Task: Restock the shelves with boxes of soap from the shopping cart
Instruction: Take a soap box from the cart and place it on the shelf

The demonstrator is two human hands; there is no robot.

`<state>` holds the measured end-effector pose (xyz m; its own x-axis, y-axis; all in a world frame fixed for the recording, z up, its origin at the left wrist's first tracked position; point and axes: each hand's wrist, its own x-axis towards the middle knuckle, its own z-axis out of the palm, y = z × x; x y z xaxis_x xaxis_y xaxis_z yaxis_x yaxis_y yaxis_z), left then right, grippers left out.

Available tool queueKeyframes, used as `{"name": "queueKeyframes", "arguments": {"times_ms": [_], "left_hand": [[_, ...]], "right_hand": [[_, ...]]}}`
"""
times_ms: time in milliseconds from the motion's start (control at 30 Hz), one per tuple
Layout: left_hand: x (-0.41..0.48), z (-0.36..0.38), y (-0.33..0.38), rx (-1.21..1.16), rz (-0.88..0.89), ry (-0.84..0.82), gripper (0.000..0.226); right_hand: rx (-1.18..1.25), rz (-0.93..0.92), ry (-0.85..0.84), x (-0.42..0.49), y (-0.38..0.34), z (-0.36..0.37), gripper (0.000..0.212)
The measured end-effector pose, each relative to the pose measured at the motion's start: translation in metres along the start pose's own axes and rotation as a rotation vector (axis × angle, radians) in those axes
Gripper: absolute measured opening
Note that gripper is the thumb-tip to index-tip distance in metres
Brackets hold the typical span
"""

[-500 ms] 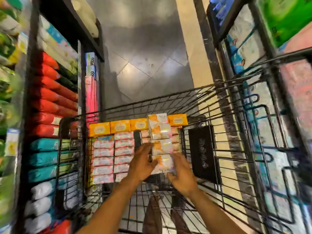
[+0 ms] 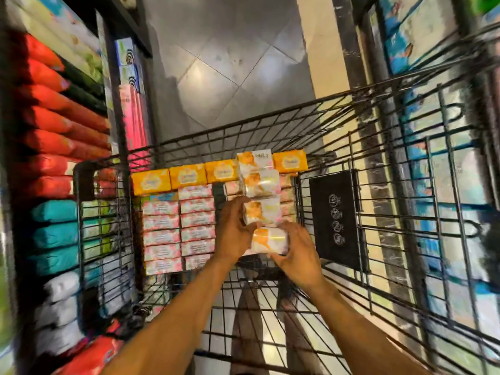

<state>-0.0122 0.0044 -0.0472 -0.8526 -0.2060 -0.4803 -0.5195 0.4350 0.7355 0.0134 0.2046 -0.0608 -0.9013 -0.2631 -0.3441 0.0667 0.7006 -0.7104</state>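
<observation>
I see both hands inside the shopping cart [image 2: 79, 182], on a column of wrapped soap boxes [image 2: 261, 185] at its far end. The left hand [image 2: 234, 234] has its fingers [image 2: 239, 209] curled round the column's left side. The right hand [image 2: 297, 257] grips the lowest box [image 2: 270, 239] from the right. Stacked pink boxes [image 2: 178, 223] sit just left of the column.

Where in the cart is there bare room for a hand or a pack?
Free: bare wire floor of the cart, near side, under both forearms and right toward the black placard. Crowded: far end, pink boxes, yellow boxes and wrapped soap packs packed tight.
</observation>
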Motion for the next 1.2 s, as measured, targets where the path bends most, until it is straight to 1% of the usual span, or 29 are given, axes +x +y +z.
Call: {"name": "queueKeyframes", "arguments": {"times_ms": [133,200,267,367,467,567,667,767,867,1133,1200], "left_hand": [[-0.015,-0.018,0.011,-0.087,-0.051,-0.004,0.062],[-0.03,-0.032,0.02,-0.152,-0.117,0.003,0.063],[-0.052,-0.046,0.033,-0.263,-0.172,0.023,0.06],[-0.093,-0.072,0.055,-0.369,-0.189,0.046,0.059],[-0.139,-0.1,0.073,-0.51,-0.225,0.068,0.062],[-0.198,-0.123,0.09,-0.624,-0.23,0.127,0.061],[-0.258,-0.14,0.099,-0.775,-0.171,0.201,0.065],[-0.316,-0.155,0.102,-0.894,-0.101,0.328,0.074],[-0.372,-0.169,0.106,-0.952,-0.047,0.493,0.068],[-0.487,-0.22,0.109,-1.055,0.008,0.937,0.065],[-0.512,-0.234,0.105,-1.066,0.013,0.999,0.066]], "right_hand": [[0.095,0.007,-0.071,-0.015,-0.012,-0.022,0.066],[0.173,0.063,-0.098,-0.027,-0.021,-0.036,0.068],[0.224,0.116,-0.116,-0.039,-0.03,-0.052,0.07],[0.269,0.125,-0.11,-0.056,-0.052,-0.078,0.074],[0.401,0.149,-0.141,-0.075,-0.079,-0.104,0.07],[0.489,0.123,-0.215,-0.096,-0.11,-0.128,0.071],[0.518,0.034,-0.279,-0.117,-0.153,-0.151,0.07],[0.472,-0.071,-0.344,-0.136,-0.194,-0.163,0.067],[0.457,-0.143,-0.423,-0.149,-0.233,-0.163,0.074],[0.434,-0.376,-0.645,-0.172,-0.358,-0.124,0.078],[0.429,-0.428,-0.701,-0.184,-0.391,-0.111,0.076]]}}
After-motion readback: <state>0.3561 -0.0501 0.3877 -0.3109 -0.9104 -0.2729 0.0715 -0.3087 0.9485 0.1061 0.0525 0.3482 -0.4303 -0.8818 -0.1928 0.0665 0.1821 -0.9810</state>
